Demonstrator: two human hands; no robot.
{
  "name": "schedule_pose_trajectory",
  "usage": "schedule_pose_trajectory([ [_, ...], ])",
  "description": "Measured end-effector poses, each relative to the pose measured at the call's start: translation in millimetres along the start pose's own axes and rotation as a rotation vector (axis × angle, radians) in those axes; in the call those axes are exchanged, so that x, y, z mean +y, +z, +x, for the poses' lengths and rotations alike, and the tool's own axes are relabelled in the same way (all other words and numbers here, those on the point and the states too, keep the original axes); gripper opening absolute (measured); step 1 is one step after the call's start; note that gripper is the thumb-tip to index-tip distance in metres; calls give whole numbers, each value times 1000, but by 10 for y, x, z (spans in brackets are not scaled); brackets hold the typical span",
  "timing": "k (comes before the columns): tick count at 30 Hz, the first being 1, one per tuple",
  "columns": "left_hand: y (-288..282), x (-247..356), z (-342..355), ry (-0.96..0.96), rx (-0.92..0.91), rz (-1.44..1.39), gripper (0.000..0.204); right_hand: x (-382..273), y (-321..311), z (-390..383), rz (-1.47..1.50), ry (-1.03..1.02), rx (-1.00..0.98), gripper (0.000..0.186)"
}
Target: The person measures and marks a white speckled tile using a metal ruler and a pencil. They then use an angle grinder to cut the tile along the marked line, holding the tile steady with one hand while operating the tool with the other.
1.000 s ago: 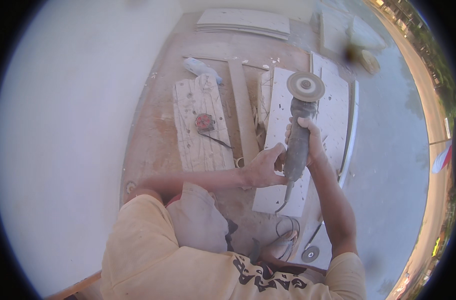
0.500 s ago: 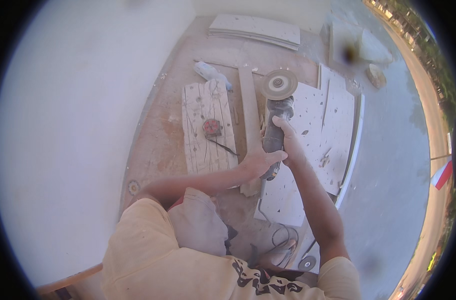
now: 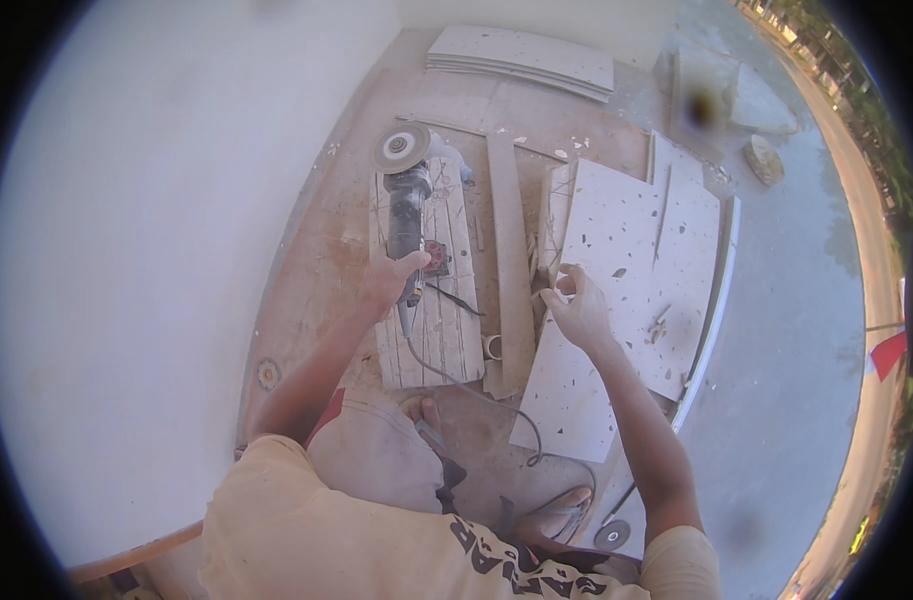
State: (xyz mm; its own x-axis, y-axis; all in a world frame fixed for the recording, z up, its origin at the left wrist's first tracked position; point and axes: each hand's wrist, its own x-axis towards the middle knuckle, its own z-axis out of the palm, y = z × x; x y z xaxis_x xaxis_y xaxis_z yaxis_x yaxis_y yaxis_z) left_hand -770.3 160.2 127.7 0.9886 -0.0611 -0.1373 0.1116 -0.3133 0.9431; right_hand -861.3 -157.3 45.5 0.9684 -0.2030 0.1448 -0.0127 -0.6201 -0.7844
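Observation:
My left hand [image 3: 388, 280] grips the rear of an angle grinder [image 3: 407, 215] over a worn wooden board [image 3: 446, 325]. The grinder's round disc [image 3: 400, 147] points away from me, and its cord [image 3: 466, 385] trails back to the right. A red and black tape measure [image 3: 435, 257] lies on the board, just right of the grinder and partly behind it. Above a speckled white tile [image 3: 576, 390], my right hand [image 3: 583, 312] is loosely curled, thumb and fingers apart, with nothing visible in it.
A long narrow strip [image 3: 507, 250] lies between board and tiles. More speckled tiles [image 3: 691, 290] overlap at right; another stack [image 3: 521, 55] stands by the far wall. A loose disc [image 3: 612, 535] lies near my foot [image 3: 556, 515]. A white wall [image 3: 156, 250] rises at left.
The grinder has moved left, from over the tiles to over the wooden board, in my left hand. My right hand has let go of it and stays over the tiles.

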Motion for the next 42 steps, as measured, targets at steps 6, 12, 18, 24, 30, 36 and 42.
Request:
schedule_pose_trajectory([
  [6,-290,-360,288,-13,50,14,45,-607,556,250,-103,-119,-159,69],
  [12,-337,-451,386,-58,56,128,50,-1149,1090,529,-53,-194,-229,81],
  [18,-364,-699,516,-64,90,265,64,-1114,1525,644,-127,-272,-164,80],
  [24,-371,-726,549,-49,89,437,72,-1046,1478,591,-101,-211,-183,74],
  [30,-348,-476,532,-50,36,753,74,-967,1401,475,-74,-293,-188,75],
  [36,-473,-608,551,-11,-20,754,75,-982,949,385,-4,-137,-220,74],
  [42,-457,-662,595,-83,-42,745,82,33,-31,201,135,224,290,65],
])
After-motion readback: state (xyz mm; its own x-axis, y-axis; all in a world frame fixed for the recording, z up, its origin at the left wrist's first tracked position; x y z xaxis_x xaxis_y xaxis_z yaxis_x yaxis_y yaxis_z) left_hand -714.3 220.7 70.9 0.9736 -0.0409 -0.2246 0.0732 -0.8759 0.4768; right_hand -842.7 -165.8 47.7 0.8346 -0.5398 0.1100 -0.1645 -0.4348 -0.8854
